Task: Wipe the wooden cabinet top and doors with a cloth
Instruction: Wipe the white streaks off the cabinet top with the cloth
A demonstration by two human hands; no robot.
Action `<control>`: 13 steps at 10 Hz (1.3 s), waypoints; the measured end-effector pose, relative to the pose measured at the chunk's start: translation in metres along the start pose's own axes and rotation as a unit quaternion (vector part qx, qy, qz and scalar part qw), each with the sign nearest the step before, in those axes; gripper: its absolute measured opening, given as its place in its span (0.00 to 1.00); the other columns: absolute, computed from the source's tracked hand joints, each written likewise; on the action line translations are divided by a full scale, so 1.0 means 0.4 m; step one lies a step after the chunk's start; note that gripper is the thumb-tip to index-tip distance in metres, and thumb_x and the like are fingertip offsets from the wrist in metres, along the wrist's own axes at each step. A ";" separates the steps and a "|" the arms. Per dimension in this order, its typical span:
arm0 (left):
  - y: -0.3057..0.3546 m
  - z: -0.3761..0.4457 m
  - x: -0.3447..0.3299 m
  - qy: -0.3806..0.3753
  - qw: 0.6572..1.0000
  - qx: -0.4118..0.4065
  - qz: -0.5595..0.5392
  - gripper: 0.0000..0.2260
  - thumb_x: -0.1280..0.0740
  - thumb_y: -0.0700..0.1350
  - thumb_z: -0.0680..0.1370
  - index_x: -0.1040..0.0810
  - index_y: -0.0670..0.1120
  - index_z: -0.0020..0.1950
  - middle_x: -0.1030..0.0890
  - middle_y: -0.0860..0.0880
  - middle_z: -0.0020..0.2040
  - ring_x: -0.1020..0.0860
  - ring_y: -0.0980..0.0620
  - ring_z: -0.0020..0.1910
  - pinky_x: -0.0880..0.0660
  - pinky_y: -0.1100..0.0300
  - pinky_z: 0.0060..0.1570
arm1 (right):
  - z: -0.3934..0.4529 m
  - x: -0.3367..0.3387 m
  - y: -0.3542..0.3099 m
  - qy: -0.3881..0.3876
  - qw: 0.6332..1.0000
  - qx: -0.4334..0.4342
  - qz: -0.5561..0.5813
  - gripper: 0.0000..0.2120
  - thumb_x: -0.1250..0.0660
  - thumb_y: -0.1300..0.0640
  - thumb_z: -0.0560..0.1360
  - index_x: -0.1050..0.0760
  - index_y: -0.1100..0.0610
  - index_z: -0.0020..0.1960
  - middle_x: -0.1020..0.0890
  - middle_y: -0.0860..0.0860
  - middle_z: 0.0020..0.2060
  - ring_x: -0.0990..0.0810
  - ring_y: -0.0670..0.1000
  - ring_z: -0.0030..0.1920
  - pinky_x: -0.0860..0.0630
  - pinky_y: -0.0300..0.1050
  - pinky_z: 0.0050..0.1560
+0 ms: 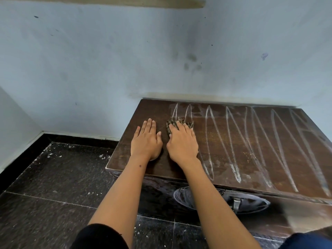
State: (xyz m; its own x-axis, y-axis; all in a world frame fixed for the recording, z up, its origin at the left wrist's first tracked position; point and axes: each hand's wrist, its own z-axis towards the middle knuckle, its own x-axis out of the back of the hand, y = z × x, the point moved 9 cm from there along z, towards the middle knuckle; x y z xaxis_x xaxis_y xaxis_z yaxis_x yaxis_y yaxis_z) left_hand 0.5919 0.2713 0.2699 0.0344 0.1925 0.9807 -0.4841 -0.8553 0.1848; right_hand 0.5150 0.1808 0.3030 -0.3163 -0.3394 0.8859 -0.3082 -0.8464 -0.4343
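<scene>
Now your right hand presses flat on the soft, limp cloth; left hand lies spread on the cabinet top.

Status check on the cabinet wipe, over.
Left hand flat on cabinet top, holding nothing. Right hand pressing checked cloth. White zigzag streaks cover the right side. Nothing in the way.

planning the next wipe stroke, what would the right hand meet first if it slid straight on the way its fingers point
The right hand, pressing the cloth, would first cross the white zigzag marks, then probably meet the wall.
</scene>
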 end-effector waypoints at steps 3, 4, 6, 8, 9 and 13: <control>-0.001 0.002 -0.001 0.007 1.000 0.004 -0.006 0.24 0.55 0.51 0.83 0.52 0.45 0.78 0.53 0.48 0.79 0.55 0.53 0.77 0.59 0.55 0.74 | -0.087 -0.013 0.018 0.043 0.999 -0.026 0.006 0.24 0.43 0.56 0.78 0.40 0.51 0.74 0.41 0.51 0.75 0.47 0.52 0.76 0.54 0.50 0.75; 0.001 0.000 0.003 0.007 1.000 0.002 -0.006 0.24 0.55 0.51 0.83 0.52 0.44 0.78 0.53 0.48 0.79 0.55 0.53 0.77 0.59 0.56 0.74 | 0.006 -0.006 0.000 0.006 1.000 -0.023 0.012 0.24 0.44 0.56 0.79 0.41 0.52 0.75 0.42 0.53 0.75 0.48 0.54 0.76 0.53 0.51 0.76; 0.002 0.002 0.002 0.011 1.000 0.000 -0.006 0.24 0.56 0.51 0.83 0.52 0.45 0.78 0.53 0.49 0.79 0.56 0.53 0.77 0.59 0.56 0.74 | -0.041 -0.007 0.017 0.059 0.998 -0.013 0.000 0.23 0.44 0.57 0.79 0.40 0.51 0.74 0.40 0.51 0.75 0.47 0.52 0.76 0.53 0.49 0.75; 0.003 0.000 0.001 0.009 1.000 -0.003 -0.006 0.24 0.56 0.51 0.83 0.52 0.44 0.78 0.52 0.48 0.79 0.55 0.53 0.77 0.59 0.55 0.74 | -0.001 -0.008 0.010 0.031 0.999 -0.012 0.005 0.24 0.44 0.56 0.79 0.41 0.52 0.74 0.41 0.52 0.75 0.48 0.53 0.76 0.53 0.50 0.76; 0.002 -0.002 0.004 0.011 1.000 -0.001 -0.007 0.24 0.55 0.51 0.83 0.52 0.44 0.78 0.53 0.48 0.79 0.56 0.53 0.77 0.59 0.56 0.74 | 0.045 -0.002 0.007 0.008 1.000 -0.001 0.007 0.23 0.44 0.57 0.80 0.41 0.53 0.75 0.41 0.52 0.75 0.48 0.52 0.76 0.53 0.50 0.76; 0.000 -0.001 0.004 0.017 1.000 -0.001 -0.009 0.24 0.56 0.51 0.83 0.52 0.45 0.78 0.53 0.49 0.79 0.56 0.53 0.77 0.59 0.56 0.74 | 0.114 -0.005 0.018 -0.003 1.000 -0.013 0.005 0.24 0.44 0.57 0.79 0.40 0.54 0.74 0.41 0.52 0.75 0.47 0.53 0.76 0.52 0.51 0.76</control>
State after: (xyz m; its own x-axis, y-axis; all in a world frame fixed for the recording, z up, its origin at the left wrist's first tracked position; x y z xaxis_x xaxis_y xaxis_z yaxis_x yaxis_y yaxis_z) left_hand 0.5916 0.2718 0.2715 0.0127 0.2239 0.9745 -0.4853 -0.8508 0.2018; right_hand 0.5544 0.1568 0.3055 -0.3143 -0.3510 0.8820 -0.3287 -0.8314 -0.4480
